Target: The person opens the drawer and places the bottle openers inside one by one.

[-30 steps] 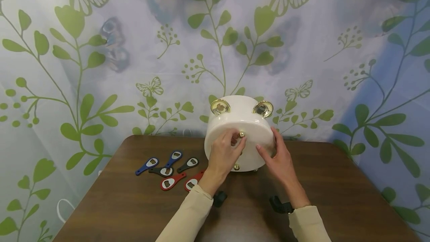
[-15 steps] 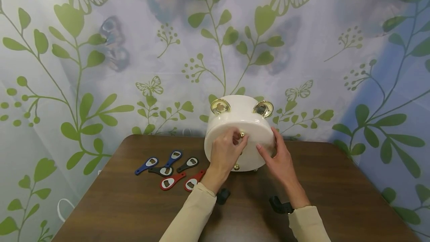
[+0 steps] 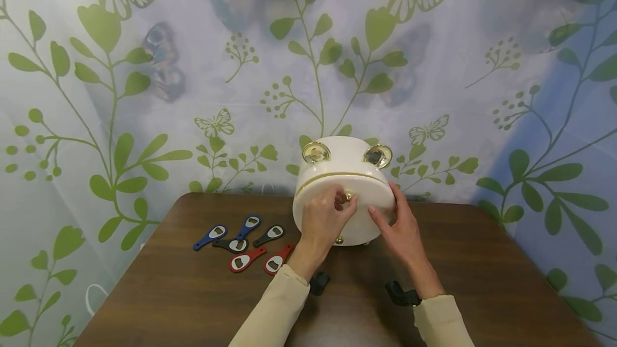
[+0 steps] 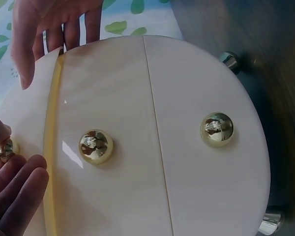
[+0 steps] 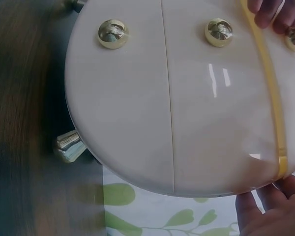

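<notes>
A glossy white round drawer box (image 3: pixel 337 224) with gold ear-like rings on top stands on the table. Its front has three drawers, each with a round gold knob. My left hand (image 3: pixel 323 218) pinches the top drawer's knob (image 4: pixel 7 149) between thumb and fingers. That drawer sits slightly forward, and a gold edge (image 4: pixel 51 147) shows along its seam. My right hand (image 3: pixel 402 229) lies against the box's right side, thumb toward the front and fingers round the rim. The middle knob (image 4: pixel 96 146) and bottom knob (image 4: pixel 217 129) are untouched.
Several bottle openers lie left of the box on the brown table (image 3: pixel 159 293): blue (image 3: pixel 210 237), black (image 3: pixel 270 235) and red (image 3: pixel 247 259). Short gold feet (image 5: pixel 70 146) hold the box up. A leaf-and-butterfly curtain (image 3: pixel 308 68) hangs close behind.
The top drawer has come out a little toward me, baring a gold edge along its upper rim. My left hand moved slightly with the knob; my right hand stayed put.
</notes>
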`<state>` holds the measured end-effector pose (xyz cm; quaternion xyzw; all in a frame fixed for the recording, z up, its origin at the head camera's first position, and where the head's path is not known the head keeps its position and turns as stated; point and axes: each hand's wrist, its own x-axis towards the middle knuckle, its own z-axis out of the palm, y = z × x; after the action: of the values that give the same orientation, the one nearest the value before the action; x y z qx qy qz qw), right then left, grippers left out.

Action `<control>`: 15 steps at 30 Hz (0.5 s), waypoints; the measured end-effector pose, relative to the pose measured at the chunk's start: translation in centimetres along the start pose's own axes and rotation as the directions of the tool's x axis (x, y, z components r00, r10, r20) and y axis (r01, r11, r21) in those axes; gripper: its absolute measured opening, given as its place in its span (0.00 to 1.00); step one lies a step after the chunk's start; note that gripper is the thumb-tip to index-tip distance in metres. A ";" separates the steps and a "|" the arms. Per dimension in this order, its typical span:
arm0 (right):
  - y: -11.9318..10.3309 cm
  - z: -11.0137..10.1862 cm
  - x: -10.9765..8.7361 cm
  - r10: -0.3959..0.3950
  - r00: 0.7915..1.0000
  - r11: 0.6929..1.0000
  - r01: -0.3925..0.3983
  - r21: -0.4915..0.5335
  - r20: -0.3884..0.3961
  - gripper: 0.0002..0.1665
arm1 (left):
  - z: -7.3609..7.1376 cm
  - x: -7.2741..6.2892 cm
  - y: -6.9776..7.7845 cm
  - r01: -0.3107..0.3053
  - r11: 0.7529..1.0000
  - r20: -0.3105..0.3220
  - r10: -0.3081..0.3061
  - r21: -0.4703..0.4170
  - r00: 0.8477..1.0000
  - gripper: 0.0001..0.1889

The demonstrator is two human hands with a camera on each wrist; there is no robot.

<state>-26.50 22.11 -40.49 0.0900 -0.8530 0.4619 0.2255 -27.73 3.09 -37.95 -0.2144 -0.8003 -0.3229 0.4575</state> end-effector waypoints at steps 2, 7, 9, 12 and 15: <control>0.2 0.0 0.0 -0.003 1.000 1.000 0.003 0.005 -0.006 0.47 | -0.2 -0.2 0.1 -0.010 1.000 0.001 0.010 0.011 1.000 0.13; 0.6 0.0 -0.1 -0.005 1.000 1.000 0.005 0.013 -0.018 0.46 | -0.7 -0.6 0.3 -0.036 0.999 0.004 0.036 0.034 0.999 0.13; 0.8 -0.1 -0.1 -0.011 1.000 1.000 0.011 0.013 -0.016 0.46 | -0.9 -0.8 0.5 -0.048 0.998 0.006 0.048 0.039 0.999 0.13; 1.0 -0.3 0.0 -0.030 1.000 1.000 0.030 0.004 -0.007 0.46 | -1.3 -1.0 0.7 -0.063 0.997 0.007 0.062 0.038 0.998 0.13; 1.1 -0.6 0.0 -0.044 0.999 0.999 0.044 -0.009 0.011 0.46 | -1.7 -1.1 0.8 -0.079 0.996 0.002 0.079 0.042 0.997 0.14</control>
<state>-26.77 23.25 -41.03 0.1103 -0.8543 0.4523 0.2313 -25.67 2.42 -38.06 -0.2364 -0.7977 -0.2878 0.4743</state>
